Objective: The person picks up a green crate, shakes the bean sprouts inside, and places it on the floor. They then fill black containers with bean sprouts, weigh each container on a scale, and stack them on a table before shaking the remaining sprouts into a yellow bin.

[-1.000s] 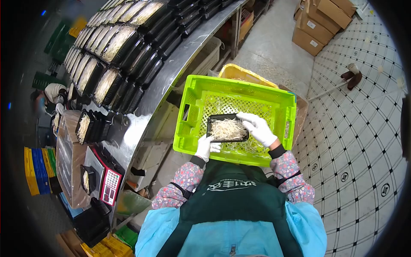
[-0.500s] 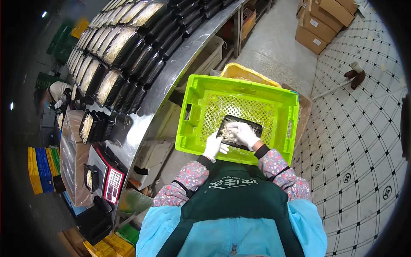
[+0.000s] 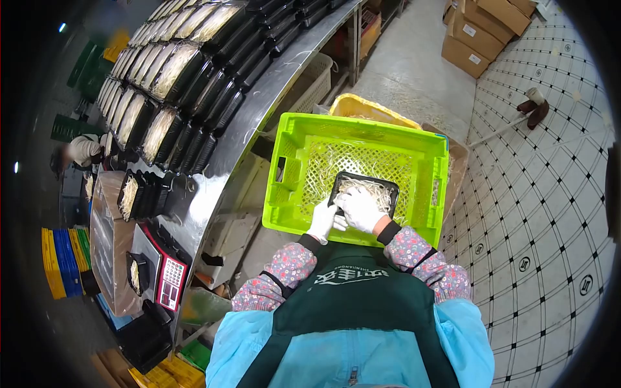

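Observation:
A black plastic tray (image 3: 378,187) holding pale bean sprouts sits tilted inside a lime green crate (image 3: 292,155). My left hand (image 3: 323,220), in a white glove, grips the tray's near left corner. My right hand (image 3: 359,209), also gloved, rests on the sprouts at the tray's near end, fingers curled over them. Loose sprouts lie scattered on the crate's perforated floor.
A curved steel counter (image 3: 252,123) to the left carries rows of black trays, many filled with sprouts. A red scale (image 3: 169,282) stands at its near end. A yellow crate (image 3: 362,107) sits behind the green one. Cardboard boxes (image 3: 475,32) stand far right. Another person's hand (image 3: 84,150) works at far left.
The tray has tipped and shifted slightly right in the crate. My right hand has drawn back from the tray's far right corner to its near end, onto the sprouts.

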A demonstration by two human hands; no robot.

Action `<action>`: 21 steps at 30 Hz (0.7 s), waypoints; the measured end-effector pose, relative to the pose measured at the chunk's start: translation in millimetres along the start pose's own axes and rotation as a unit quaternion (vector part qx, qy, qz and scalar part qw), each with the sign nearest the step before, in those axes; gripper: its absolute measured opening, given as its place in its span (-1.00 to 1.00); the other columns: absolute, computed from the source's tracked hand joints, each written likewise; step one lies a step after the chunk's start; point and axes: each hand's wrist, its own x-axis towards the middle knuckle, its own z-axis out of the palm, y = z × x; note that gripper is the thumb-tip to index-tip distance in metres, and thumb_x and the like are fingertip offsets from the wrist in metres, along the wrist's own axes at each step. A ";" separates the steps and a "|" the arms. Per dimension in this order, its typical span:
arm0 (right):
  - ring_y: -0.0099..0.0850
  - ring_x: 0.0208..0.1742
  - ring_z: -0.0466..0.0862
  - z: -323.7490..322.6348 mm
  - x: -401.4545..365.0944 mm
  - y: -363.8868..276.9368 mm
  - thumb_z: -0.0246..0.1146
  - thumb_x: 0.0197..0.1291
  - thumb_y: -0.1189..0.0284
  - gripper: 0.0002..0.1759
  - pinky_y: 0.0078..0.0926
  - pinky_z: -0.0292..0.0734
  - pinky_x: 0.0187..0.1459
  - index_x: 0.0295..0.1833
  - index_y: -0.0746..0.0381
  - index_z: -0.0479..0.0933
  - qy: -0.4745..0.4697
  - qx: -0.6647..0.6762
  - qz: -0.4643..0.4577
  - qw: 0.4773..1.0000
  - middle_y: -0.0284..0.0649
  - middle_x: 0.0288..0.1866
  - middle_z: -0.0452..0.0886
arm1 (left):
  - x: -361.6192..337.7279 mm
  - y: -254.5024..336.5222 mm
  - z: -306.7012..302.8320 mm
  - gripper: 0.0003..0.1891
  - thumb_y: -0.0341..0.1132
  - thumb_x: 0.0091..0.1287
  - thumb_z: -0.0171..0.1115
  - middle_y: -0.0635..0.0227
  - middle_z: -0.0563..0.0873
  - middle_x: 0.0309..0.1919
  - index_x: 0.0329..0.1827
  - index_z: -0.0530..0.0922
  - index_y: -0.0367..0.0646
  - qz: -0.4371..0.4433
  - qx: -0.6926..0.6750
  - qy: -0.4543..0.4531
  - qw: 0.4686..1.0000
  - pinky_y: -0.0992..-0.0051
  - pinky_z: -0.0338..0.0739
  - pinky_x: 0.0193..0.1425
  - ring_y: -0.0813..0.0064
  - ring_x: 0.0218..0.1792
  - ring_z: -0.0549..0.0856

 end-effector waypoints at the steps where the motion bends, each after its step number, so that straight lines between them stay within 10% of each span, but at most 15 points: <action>1: -0.26 -0.02 0.55 -3.5 0.8 2.4 0.19 0.09 0.32 -0.69 -0.31 0.42 0.01 -0.02 0.05 0.62 0.001 0.000 0.001 1.000 -0.27 -0.11 0.64 | -1.4 2.2 0.4 -0.69 -0.37 0.42 -0.04 0.08 0.68 -0.27 0.19 0.40 -0.25 -0.012 -0.016 -0.003 1.000 0.39 0.69 -0.56 0.33 -0.60 0.69; 11: -0.16 0.09 0.63 -31.2 -14.0 55.9 0.07 0.27 0.47 -0.67 -0.30 0.49 0.21 0.09 0.19 0.63 0.161 0.494 0.203 0.830 -0.04 0.00 0.67 | -2.0 -5.5 -36.6 -0.65 -0.41 0.41 -0.09 0.10 0.68 -0.18 0.23 0.38 -0.24 -0.016 -0.050 0.066 0.996 0.37 0.70 -0.55 0.33 -0.58 0.69; 13: -0.12 0.12 0.60 -17.2 -11.6 34.1 0.11 0.25 0.46 -0.62 -0.24 0.46 0.23 0.17 0.22 0.55 0.187 0.277 0.130 0.934 -0.02 0.08 0.62 | -6.8 -1.9 -24.2 -0.64 -0.40 0.40 -0.09 0.03 0.69 -0.26 0.22 0.40 -0.24 0.018 -0.067 0.067 0.995 0.41 0.68 -0.59 0.33 -0.62 0.69; 17: 0.00 0.26 0.47 16.9 -8.2 11.4 0.15 0.14 0.49 -0.49 -0.18 0.37 0.31 0.26 0.32 0.41 0.144 0.144 0.062 0.977 0.12 0.21 0.50 | -9.4 0.3 -16.5 -0.63 -0.40 0.40 -0.09 0.05 0.69 -0.22 0.25 0.38 -0.24 0.025 -0.059 0.044 0.997 0.41 0.68 -0.59 0.34 -0.62 0.69; 21: -0.17 0.35 0.46 -17.2 -7.7 21.7 0.12 0.24 0.46 -0.52 -0.25 0.35 0.36 0.30 0.20 0.47 0.081 0.364 0.080 0.924 -0.04 0.33 0.47 | -17.3 -2.9 -37.6 -0.63 -0.36 0.41 -0.04 0.08 0.67 -0.21 0.26 0.35 -0.21 0.006 -0.058 0.073 0.996 0.37 0.69 -0.56 0.33 -0.59 0.68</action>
